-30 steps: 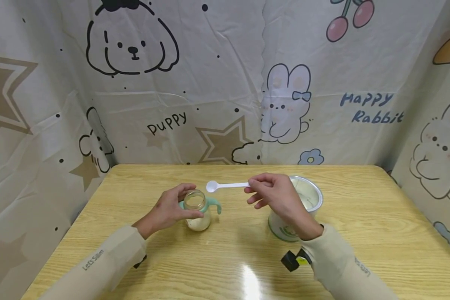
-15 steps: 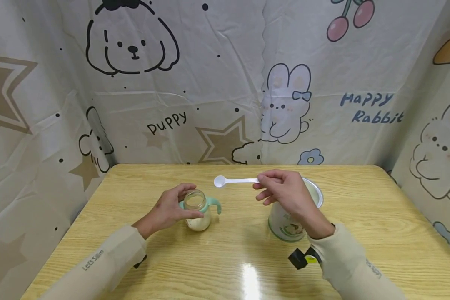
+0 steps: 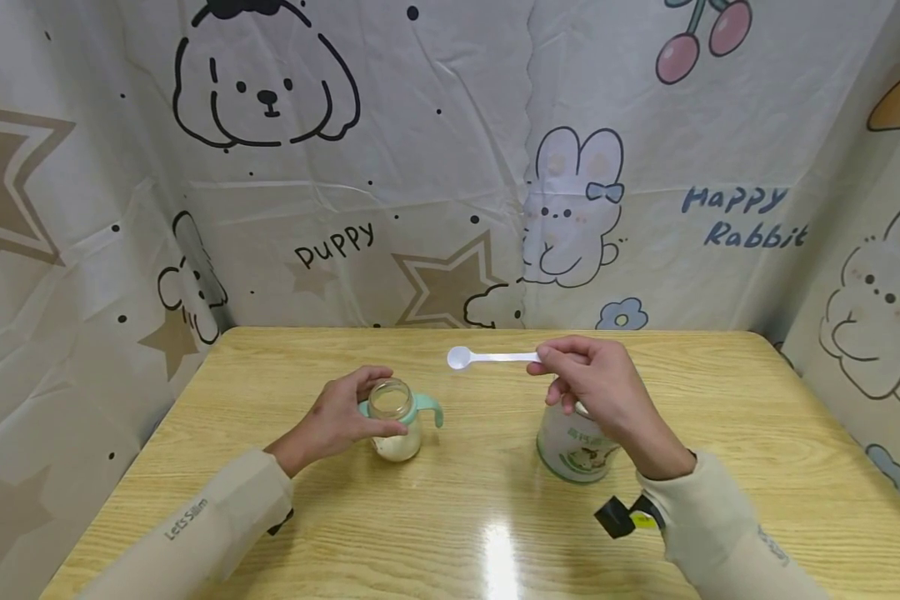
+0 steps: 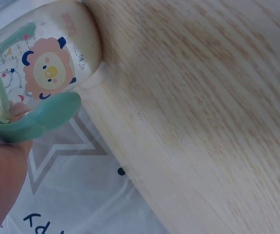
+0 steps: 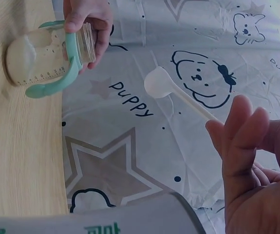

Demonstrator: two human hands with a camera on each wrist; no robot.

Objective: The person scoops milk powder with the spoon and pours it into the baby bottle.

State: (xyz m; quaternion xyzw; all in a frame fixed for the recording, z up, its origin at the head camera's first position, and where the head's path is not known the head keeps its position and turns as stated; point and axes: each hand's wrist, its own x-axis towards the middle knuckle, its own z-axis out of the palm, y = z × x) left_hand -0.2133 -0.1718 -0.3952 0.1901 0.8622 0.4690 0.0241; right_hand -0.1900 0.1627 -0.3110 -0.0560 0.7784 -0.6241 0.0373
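My left hand [image 3: 345,414] grips an open clear baby bottle [image 3: 399,443] at its mint-green handled collar. The bottle stands upright on the table, with pale cream contents at the bottom. A pink animal print [image 4: 48,70] shows on its side in the left wrist view. My right hand [image 3: 600,385] pinches the handle end of a white measuring scoop [image 3: 459,358] in the air. The scoop's bowl points left, towards the bottle but apart from it. Beneath my right hand stands a white milk powder tin [image 3: 576,448], its mouth mostly hidden by the hand.
The wooden table [image 3: 450,517] reaches back to a cloth backdrop [image 3: 450,167] printed with cartoon animals and stars. Cloth also hangs at both sides. A small black device [image 3: 615,517] is strapped at my right wrist. Bare tabletop lies between bottle and tin.
My right hand has moved right with the scoop, away from the bottle and over the tin, covering more of its mouth. My left hand and the bottle have stayed in place.
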